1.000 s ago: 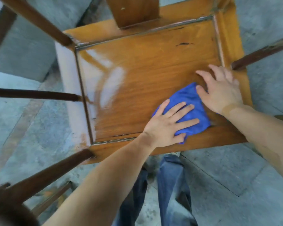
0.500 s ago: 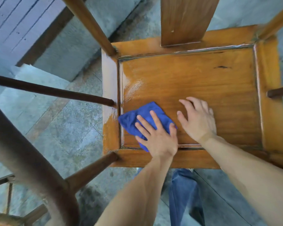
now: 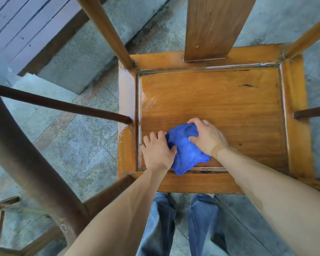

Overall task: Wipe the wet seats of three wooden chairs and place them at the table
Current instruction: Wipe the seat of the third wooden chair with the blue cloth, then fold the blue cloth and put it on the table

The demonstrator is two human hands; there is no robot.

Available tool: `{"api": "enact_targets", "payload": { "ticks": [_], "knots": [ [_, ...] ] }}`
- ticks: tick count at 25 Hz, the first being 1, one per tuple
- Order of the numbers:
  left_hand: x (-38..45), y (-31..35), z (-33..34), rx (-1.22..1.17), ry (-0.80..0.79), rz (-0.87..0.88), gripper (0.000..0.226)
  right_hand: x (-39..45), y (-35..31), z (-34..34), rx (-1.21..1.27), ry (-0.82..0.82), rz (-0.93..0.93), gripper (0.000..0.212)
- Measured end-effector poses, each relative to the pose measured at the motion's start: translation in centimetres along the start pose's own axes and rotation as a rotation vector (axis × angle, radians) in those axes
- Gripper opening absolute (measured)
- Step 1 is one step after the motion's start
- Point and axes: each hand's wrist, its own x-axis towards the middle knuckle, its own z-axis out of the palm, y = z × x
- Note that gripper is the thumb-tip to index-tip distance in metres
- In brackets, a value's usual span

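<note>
blue cloth [image 3: 186, 152] on chair seat [image 3: 220, 100] btwn both hands, right hand [image 3: 208, 138] clutching it, left hand [image 3: 158, 150] gripping its edge

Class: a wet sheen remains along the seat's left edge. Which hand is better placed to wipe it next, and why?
Left hand: it rests nearest the glistening left rail, touching the blue cloth; the right hand sits farther away.

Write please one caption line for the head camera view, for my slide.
Both hands, left hand and right hand, bunch a blue cloth on the wet wooden chair seat.
</note>
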Motion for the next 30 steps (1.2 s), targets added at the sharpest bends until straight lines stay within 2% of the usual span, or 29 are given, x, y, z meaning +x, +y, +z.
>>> {"api": "enact_targets", "payload": {
  "ticks": [2,4,7,10,13,18,21,26,30],
  "knots": [
    [0.4,-0.1,-0.5,-0.071,-0.047,-0.071,0.042,-0.2,-0.2,0.1,0.015,0.039,0.015,0.033],
    [0.1,-0.4,-0.5,-0.142,-0.076,-0.042,0.032,-0.9,0.0,0.1,0.05,0.075,-0.024,0.022],
    [-1.6,-1.0,-1.0,-0.37,-0.082,0.021,0.013,-3.1,0.2,-0.4,0.146,0.097,-0.054,0.019],
    [-3.9,-0.7,-3.0,-0.633,-0.045,0.004,0.016,-5.9,0.4,-1.7,0.252,0.146,-0.041,0.021],
    [-6.8,0.6,-7.3,-0.833,0.02,0.068,0.03,-9.7,-0.5,-5.0,0.374,0.224,-0.086,0.024],
    [-12.1,3.4,-18.1,-0.888,0.192,0.379,0.038,-17.9,-4.6,-14.0,0.499,0.394,-0.233,0.031],
    [-15.2,5.2,-25.7,-0.852,0.248,0.491,0.041,-22.8,-7.9,-20.2,0.491,0.489,-0.365,0.035],
    [-21.9,7.9,-39.3,-0.814,0.399,0.739,0.027,-33.5,-14.0,-30.4,0.457,0.68,-0.572,0.039],
    [-27.1,9.9,-47.2,-0.902,0.467,0.886,0.03,-41.4,-17.3,-35.8,0.579,0.756,-0.756,0.035]
  ]
}}
